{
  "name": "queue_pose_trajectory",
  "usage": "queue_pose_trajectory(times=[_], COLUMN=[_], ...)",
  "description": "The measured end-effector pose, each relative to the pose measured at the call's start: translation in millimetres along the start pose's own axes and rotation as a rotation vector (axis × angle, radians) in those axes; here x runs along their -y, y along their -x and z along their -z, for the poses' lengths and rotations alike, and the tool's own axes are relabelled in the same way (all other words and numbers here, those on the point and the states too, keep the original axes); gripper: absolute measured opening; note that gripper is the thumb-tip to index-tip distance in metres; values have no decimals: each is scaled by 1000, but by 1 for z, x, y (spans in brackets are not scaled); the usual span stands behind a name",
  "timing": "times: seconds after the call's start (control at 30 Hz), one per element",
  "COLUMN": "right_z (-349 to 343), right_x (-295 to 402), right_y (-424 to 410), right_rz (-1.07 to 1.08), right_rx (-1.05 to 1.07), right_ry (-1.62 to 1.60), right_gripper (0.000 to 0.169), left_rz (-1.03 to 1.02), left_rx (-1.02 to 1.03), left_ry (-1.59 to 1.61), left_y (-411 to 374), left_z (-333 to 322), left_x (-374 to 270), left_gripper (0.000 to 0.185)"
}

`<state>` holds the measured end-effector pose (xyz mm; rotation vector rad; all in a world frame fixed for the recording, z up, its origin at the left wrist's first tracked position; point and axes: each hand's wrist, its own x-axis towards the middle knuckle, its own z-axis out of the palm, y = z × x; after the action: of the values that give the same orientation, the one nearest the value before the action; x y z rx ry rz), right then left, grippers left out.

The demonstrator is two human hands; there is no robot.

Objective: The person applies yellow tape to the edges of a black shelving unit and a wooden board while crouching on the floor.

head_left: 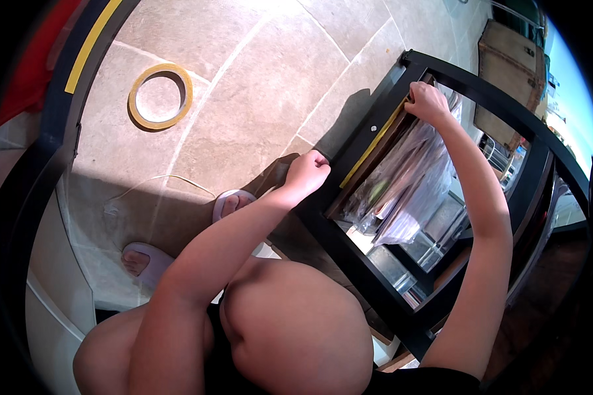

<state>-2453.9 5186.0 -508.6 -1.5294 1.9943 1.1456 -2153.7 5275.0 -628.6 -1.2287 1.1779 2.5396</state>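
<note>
A black frame (333,249) with open panels stands at my right, and a narrow strip of yellow tape (373,141) runs along its near rail. My right hand (427,101) reaches to the upper end of that strip, thumb and fingers pinched together on it. Beside the frame's lower left corner is my left hand (307,173), its fingers curled in; nothing shows in them, and I cannot tell whether it touches the rail. A roll of yellow tape (185,116) lies flat on the tiled floor (257,94), away from both hands.
Plastic-wrapped sheets (400,197) fill the frame's opening. Another black frame (54,126) curves along the left, bearing a second yellow strip (90,49). A thin pale strip (183,177) curls on the floor near my slippered feet. Brown cases (506,74) stand at the far right.
</note>
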Motion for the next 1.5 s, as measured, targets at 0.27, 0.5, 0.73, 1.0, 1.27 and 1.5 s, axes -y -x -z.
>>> queue_pose_trajectory(times=[0.27,0.5,0.73,1.0,1.27,1.5], right_z=[-22,-6,4,0,1,-3], right_x=[-14,16,74,139,189,233], right_y=[1,3,29,73,119,138], right_rz=[158,166,175,219,335,387], right_rx=[-76,99,274,441,657,773], right_ry=[61,126,159,116,-61,-261], right_gripper=[10,10,13,10,17,19], left_rz=[-6,-9,52,259,381,271], left_rx=[5,-14,-3,171,454,597], left_ry=[-18,-27,44,237,220,314], left_y=[0,-2,-12,-7,-4,-7], left_z=[-4,-3,-9,12,13,-7], left_x=[2,7,18,-11,-15,12], left_gripper=[14,14,14,23,27,34])
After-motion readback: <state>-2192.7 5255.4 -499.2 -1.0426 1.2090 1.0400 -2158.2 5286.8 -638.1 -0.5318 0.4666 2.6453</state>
